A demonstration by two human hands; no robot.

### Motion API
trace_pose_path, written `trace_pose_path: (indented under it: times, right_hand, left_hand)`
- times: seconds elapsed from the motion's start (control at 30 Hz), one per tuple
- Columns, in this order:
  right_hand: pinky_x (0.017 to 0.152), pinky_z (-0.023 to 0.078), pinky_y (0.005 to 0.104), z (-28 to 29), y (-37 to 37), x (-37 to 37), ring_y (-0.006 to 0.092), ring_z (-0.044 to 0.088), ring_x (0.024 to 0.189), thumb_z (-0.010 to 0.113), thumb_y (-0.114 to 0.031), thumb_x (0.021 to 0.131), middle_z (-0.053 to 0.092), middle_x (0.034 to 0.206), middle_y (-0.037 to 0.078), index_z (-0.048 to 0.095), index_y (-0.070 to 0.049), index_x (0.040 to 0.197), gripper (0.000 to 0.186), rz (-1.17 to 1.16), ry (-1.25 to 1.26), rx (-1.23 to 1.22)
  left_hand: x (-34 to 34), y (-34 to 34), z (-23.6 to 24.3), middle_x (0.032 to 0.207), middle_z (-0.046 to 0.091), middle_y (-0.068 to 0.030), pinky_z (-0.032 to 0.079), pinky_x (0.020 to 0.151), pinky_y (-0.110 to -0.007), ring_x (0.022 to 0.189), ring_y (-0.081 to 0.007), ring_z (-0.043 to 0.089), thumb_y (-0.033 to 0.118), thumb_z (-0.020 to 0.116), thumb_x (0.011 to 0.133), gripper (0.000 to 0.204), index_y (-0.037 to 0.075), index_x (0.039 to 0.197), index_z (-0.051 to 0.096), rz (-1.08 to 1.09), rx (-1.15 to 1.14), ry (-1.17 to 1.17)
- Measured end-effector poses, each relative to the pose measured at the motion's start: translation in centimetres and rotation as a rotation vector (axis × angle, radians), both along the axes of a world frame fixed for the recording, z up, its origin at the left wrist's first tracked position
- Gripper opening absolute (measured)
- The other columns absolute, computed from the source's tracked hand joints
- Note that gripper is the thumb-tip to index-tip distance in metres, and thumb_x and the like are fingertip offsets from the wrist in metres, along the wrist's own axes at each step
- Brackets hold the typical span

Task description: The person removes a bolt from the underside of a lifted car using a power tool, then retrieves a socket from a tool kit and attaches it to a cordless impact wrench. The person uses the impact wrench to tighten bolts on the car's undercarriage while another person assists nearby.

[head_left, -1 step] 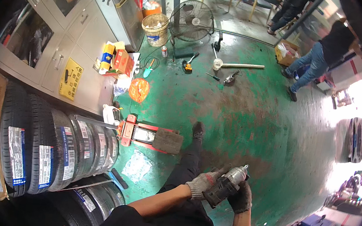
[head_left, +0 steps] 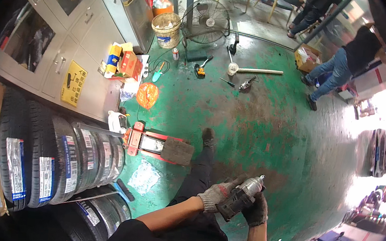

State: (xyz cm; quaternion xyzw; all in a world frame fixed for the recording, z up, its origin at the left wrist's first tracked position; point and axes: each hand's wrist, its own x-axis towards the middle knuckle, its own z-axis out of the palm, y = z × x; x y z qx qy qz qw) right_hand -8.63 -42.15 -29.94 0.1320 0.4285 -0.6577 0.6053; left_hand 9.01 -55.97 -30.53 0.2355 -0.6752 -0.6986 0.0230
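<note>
In front of my body I hold an impact wrench (head_left: 242, 198) with a black body and a silver nose, which points up and to the right. My left hand (head_left: 215, 195), in a dirty pale knit glove, is closed on its left side. On the other side my right hand (head_left: 256, 211), in a darker soiled glove, grips it too; the tool hides part of its fingers. Beyond my left hand, a low red floor jack (head_left: 138, 138) with a dark flat pad (head_left: 177, 151) lies beside my shoe (head_left: 208, 136).
Tyres (head_left: 36, 152) stand racked at the left, below a beige cabinet (head_left: 45, 62). Ahead on the green floor lie an orange bag (head_left: 147, 95), a power tool (head_left: 247, 83) and a long pale handle (head_left: 260, 71). A fan (head_left: 205, 22) and a bucket (head_left: 166, 29) stand farther off. A person (head_left: 347, 61) bends at the right.
</note>
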Motion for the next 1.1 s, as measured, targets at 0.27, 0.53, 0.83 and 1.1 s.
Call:
trace_pose_path:
  times: [0.27, 0.53, 0.83, 1.1]
  right_hand:
    - [0.107, 0.05, 0.0508, -9.1, -23.1, -11.8, 0.0336, 0.064, 0.119, 0.078, -0.044, 0.09, 0.067, 0.129, 0.013, 0.056, -0.008, 0.137, 0.063, 0.135, -0.061, 0.001]
    - [0.082, 0.056, 0.0328, -19.3, -48.2, -15.3, 0.0148, 0.065, 0.093, 0.075, -0.007, 0.089, 0.068, 0.108, 0.002, 0.064, -0.006, 0.125, 0.037, 0.564, 0.289, 0.058]
    - [0.053, 0.045, 0.0352, -44.4, -76.3, -25.3, 0.016, 0.058, 0.056, 0.074, -0.032, 0.091, 0.068, 0.076, 0.006, 0.072, -0.001, 0.097, 0.032, 0.516, 0.438, 0.614]
    - [0.078, 0.055, 0.0453, -68.0, -88.2, -39.8, 0.0373, 0.074, 0.096, 0.061, -0.043, 0.089, 0.073, 0.105, 0.026, 0.073, 0.003, 0.114, 0.053, 1.045, 0.864, 1.004]
  left_hand:
    - [-6.5, -23.4, -3.1, 0.15, 0.051, -0.026, 0.045, 0.113, -0.046, 0.137, -0.041, 0.053, 0.036, 0.086, 0.076, 0.111, 0.007, 0.163, 0.024, 0.008, 0.009, -0.067]
    - [-15.2, -42.9, -9.8, 0.132, 0.066, -0.0214, 0.051, 0.105, -0.043, 0.124, -0.0364, 0.064, 0.043, 0.089, 0.067, 0.096, 0.003, 0.145, 0.05, 0.428, 0.135, -0.716]
    - [-19.7, -60.0, -31.6, 0.13, 0.064, -0.0215, 0.052, 0.101, -0.048, 0.121, -0.0412, 0.062, 0.033, 0.08, 0.073, 0.075, 0.008, 0.139, 0.055, 0.778, -0.026, -0.955]
    - [-16.6, -71.0, -51.5, 0.117, 0.07, -0.0225, 0.054, 0.094, -0.047, 0.107, -0.0427, 0.068, 0.023, 0.081, 0.068, 0.068, 0.002, 0.129, 0.059, 0.914, -0.098, -1.166]
